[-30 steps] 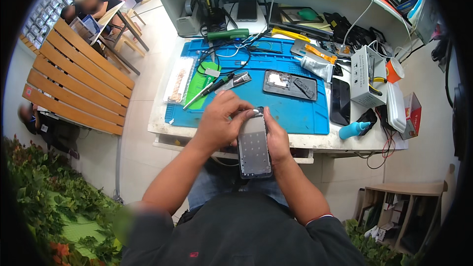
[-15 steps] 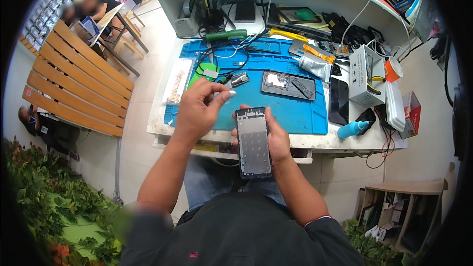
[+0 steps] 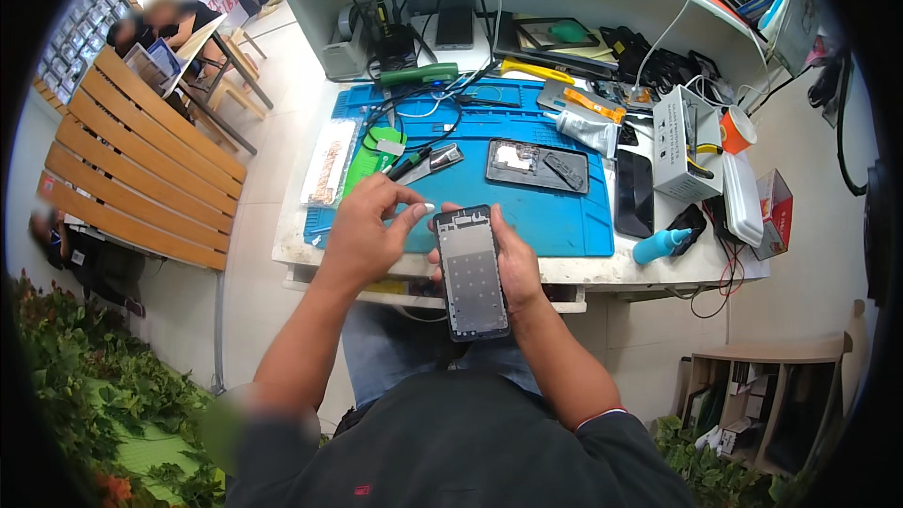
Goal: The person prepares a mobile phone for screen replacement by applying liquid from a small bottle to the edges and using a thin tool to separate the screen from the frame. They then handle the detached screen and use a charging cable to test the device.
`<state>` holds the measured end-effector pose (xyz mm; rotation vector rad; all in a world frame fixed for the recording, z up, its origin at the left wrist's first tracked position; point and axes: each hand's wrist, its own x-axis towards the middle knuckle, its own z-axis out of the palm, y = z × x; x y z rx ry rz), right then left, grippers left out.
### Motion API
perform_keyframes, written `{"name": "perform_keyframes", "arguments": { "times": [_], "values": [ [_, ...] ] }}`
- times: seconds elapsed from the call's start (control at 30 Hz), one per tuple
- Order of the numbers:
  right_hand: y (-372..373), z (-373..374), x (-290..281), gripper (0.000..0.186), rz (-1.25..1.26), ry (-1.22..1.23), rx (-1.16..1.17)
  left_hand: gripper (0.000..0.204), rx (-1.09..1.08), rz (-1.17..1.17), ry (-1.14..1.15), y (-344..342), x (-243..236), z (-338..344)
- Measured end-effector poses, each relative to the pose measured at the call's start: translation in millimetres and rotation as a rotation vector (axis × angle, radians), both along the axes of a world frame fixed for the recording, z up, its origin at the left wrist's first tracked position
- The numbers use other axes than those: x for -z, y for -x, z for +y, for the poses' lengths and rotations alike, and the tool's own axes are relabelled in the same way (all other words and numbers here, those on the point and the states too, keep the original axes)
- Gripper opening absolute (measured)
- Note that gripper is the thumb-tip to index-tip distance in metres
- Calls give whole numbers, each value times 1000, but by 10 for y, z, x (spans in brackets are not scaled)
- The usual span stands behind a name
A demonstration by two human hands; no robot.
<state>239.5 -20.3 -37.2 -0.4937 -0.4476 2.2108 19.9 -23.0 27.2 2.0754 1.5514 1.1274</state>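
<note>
My right hand (image 3: 517, 263) is wrapped round a phone frame (image 3: 475, 273), black at the rim with a bare grey metal face turned up, held above my lap at the bench's front edge. Close by its top left corner, my left hand (image 3: 372, 226) pinches a small white wad (image 3: 429, 209) between thumb and fingertips; what it is made of cannot be made out. Beyond the hands, an opened phone body (image 3: 538, 166) with parts showing inside lies on the blue work mat (image 3: 470, 230). A green-handled tool (image 3: 408, 166) and a metal blade-like piece (image 3: 445, 158) rest left of it.
Right of the mat are a dark phone (image 3: 634, 193), a blue bottle (image 3: 661, 245), a white box (image 3: 687, 143) and an orange cup (image 3: 737, 130). A white tube (image 3: 585, 132) lies at the mat's far right. Cables (image 3: 419, 113) tangle at the back. People (image 3: 169, 19) sit far left.
My left hand has come down with the white wad, nearer the phone frame's top corner. The right hand still holds the frame. The whole view has shifted slightly.
</note>
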Motion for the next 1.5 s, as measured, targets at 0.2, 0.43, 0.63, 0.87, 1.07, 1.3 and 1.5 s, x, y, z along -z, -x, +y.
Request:
{"name": "perform_keyframes", "arguments": {
  "times": [0.2, 0.43, 0.63, 0.87, 1.07, 1.3, 1.5],
  "values": [
    [-45, 60, 120, 72, 16, -51, -43, 11, 178, -5, -57, -307, 56, 159],
    [-34, 79, 122, 68, 69, 4, -45, 13, 117, -7, -156, -319, -3, 348],
    [-59, 63, 92, 66, 100, 18, -73, 11, 114, 94, -260, -272, -59, 461],
    [-73, 97, 105, 72, 185, 35, -128, 8, 141, 128, -172, -62, -99, 631],
    [-83, 155, 99, 74, 265, 123, -117, 10, 153, 88, -19, 8, -219, 517],
    [-124, 197, 91, 69, 233, 150, -143, 11, 279, 72, 171, 94, -169, 354],
    [-143, 225, 135, 68, 210, 111, -141, 11, 277, 102, 146, 59, -66, 354]
  ]
}}
